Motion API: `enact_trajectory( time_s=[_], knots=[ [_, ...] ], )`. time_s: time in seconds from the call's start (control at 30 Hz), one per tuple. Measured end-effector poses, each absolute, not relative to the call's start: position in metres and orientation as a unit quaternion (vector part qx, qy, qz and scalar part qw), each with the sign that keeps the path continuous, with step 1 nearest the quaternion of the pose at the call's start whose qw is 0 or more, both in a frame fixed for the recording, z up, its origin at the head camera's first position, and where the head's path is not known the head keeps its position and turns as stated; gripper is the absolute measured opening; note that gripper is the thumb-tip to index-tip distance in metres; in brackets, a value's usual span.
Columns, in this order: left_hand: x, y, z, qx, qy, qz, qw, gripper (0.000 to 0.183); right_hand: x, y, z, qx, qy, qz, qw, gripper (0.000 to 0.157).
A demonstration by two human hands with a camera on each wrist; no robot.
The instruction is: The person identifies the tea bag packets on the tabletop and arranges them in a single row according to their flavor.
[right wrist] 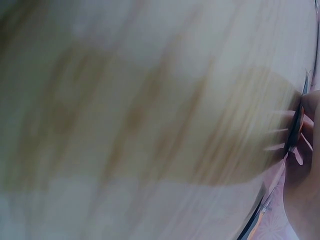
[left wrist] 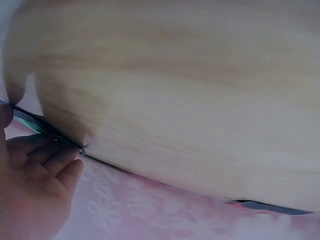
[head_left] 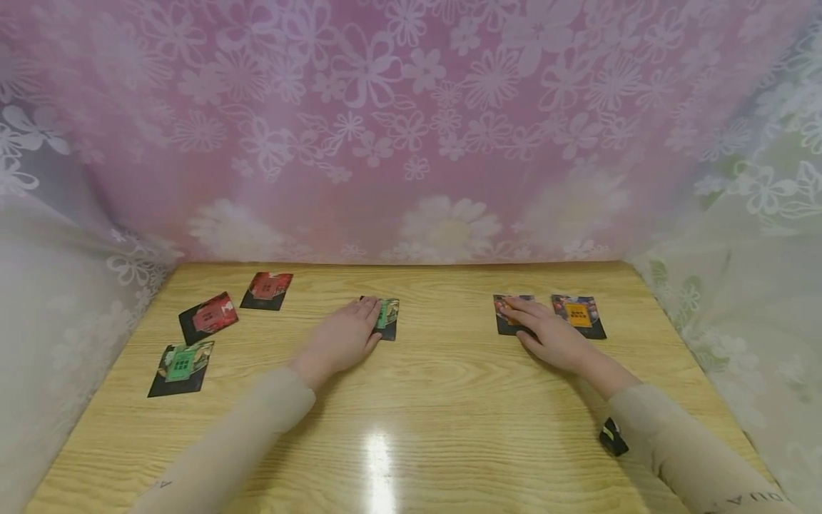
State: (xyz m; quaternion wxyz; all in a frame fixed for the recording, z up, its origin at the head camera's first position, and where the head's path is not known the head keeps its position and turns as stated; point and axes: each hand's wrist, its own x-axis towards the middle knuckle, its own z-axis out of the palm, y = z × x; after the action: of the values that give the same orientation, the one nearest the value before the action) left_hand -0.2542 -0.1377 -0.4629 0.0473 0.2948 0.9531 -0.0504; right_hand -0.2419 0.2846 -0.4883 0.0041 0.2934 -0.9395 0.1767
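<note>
A small flat black packet with a green label [head_left: 388, 319] lies mid-table under the fingers of my left hand [head_left: 339, 335]. Straight fingers cover its left part, and the left wrist view shows the thumb near its other end. On the right, my right hand [head_left: 552, 337] rests with fairly straight fingers on a packet with an orange label [head_left: 505, 325], which is partly hidden. Just beside that hand lies a matching orange-label packet [head_left: 578, 314]. In the right wrist view, the packet [right wrist: 295, 127] shows only as a thin dark edge beneath the fingers.
Two red-label packets, one farther back [head_left: 267, 289] and one nearer [head_left: 208, 318], lie at the left with another green-label packet [head_left: 181, 368]. A small black object [head_left: 613, 437] sits beside the right forearm. Flowered cloth [head_left: 411, 143] hangs behind the wooden table [head_left: 449, 414].
</note>
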Motion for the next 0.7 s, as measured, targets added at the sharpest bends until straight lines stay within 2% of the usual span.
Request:
enact_trajectory(
  time_s=[0.7],
  knots=[
    [-0.263, -0.035, -0.462, 0.308, 0.941, -0.132, 0.034, 0.066, -0.244, 0.286, -0.492, 0.296, -0.939, 0.174, 0.010, 0.051]
  ],
)
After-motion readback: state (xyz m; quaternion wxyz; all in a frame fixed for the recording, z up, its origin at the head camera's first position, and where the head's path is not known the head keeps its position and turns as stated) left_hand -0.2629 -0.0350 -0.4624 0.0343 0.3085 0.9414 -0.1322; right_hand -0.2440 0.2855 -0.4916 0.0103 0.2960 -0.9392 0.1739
